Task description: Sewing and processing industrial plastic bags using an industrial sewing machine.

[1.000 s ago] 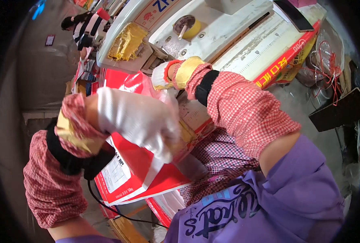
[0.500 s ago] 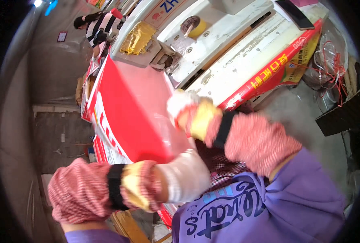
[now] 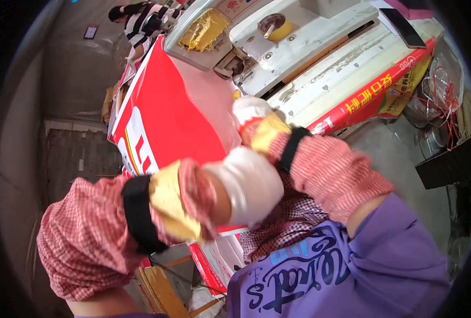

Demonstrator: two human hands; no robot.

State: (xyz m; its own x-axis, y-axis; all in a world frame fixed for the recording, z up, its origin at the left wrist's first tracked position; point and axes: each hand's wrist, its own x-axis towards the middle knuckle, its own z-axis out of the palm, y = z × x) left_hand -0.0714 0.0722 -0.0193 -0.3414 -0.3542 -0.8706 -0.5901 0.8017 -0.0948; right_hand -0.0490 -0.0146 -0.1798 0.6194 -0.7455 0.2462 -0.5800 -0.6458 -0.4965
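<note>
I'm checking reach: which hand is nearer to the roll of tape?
Right. In the picture, the right hand is below the roll of tape; the left hand is farther down, below the right one.

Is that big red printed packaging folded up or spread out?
Spread out: the red packaging shows one broad face from near the white machine down to the left hand.

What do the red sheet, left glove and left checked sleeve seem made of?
Red sheet: probably plastic film or coated paper, smooth, slight sheen.
Left glove: likely fabric, softly folded; blur hides its finish.
Left checked sleeve: seemingly cloth, matte, bunched into wrinkles.
</note>
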